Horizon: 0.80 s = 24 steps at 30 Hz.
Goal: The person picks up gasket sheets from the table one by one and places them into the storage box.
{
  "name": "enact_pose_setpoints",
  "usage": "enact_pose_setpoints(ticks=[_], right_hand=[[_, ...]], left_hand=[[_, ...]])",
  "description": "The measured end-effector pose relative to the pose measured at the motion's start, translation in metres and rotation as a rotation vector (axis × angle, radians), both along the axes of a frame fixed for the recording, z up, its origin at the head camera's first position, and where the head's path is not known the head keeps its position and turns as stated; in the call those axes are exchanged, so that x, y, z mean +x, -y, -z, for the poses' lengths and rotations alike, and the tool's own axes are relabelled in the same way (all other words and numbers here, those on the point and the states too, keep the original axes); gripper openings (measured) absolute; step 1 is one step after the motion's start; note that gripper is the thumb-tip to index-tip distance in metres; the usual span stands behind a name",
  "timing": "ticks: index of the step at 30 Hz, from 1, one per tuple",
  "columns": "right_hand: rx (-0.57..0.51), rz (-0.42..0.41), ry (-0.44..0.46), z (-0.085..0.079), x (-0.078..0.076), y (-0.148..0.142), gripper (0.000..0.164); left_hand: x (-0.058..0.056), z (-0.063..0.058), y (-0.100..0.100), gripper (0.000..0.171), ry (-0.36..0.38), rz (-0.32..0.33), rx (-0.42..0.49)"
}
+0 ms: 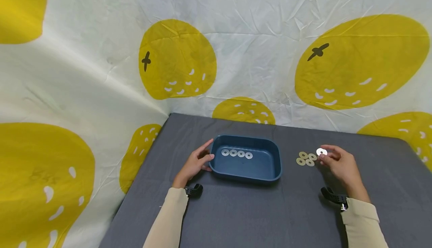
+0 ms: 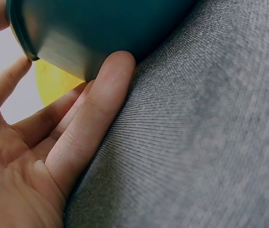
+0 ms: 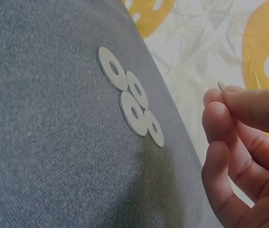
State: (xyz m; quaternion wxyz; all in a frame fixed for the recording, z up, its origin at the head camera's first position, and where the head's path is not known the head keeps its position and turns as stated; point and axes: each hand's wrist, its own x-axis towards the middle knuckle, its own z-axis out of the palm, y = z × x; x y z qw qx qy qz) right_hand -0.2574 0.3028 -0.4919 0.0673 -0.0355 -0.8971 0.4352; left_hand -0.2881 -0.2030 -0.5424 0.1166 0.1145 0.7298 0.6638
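With right hand [image 1: 340, 163], pinching one washer [image 1: 324, 151] above the table [image 1: 256, 210] beside four loose washers [image 1: 307, 161]; with left hand [image 1: 194, 163], gripping the blue tray [image 1: 249, 170] containing four more washers [image 1: 238, 153].

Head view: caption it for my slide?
Right hand pinches a washer beside four others on gray cloth; left hand touches the blue tray holding four more lined up inside.

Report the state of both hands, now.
Left hand: open, extended fingers touching the blue tray at its left end.
Right hand: closed, pinching one flat washer between thumb and fingertips.
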Motion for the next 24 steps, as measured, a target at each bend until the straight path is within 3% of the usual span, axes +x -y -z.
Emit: enact_pose_setpoints(ticks=[8, 24], right_hand=[[-0.072, -0.001, 0.003, -0.006, 0.000, 0.006, 0.046], [-0.089, -0.019, -0.031, -0.016, 0.006, 0.022, 0.044]], left_hand=[[0.000, -0.002, 0.000, 0.059, 0.006, 0.000, 0.005], [0.003, -0.002, -0.001, 0.062, -0.017, 0.009, 0.001]])
